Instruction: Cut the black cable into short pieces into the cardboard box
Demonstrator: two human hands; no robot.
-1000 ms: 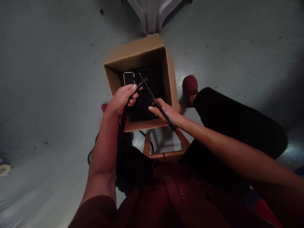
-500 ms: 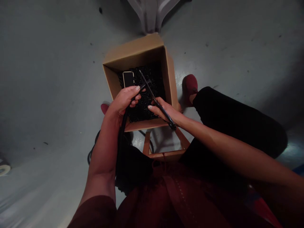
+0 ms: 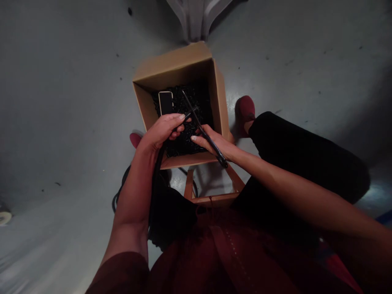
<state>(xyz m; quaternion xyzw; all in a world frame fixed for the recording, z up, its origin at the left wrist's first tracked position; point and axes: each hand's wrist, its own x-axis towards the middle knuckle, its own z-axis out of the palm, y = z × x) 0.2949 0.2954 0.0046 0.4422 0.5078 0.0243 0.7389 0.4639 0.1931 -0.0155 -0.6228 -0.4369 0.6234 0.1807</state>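
Note:
My left hand [image 3: 167, 127] is closed around a long black ribbed strip [image 3: 156, 171]. Its short end pokes out past my thumb, while the rest runs down beside my forearm. In my right hand [image 3: 216, 142] are dark scissors [image 3: 202, 130], their blades pointing up and left across the end of the strip. Both hands are over an open cardboard box [image 3: 220, 106]. Many small black pieces [image 3: 186, 141] cover its bottom. A dark phone-like rectangle with a pale rim [image 3: 165, 102] lies at the box's left side, partly hidden by my left hand.
Grey plastic legs [image 3: 196, 20] stand behind the box. A wooden frame [image 3: 214, 200] is in front of it, near my lap. My feet in red shoes [image 3: 246, 110] flank the box. A tape roll [image 3: 4, 217] lies on the floor at far left.
My left hand has shifted slightly right and down with the strip, bringing its end further along under the scissors. My right hand has barely moved.

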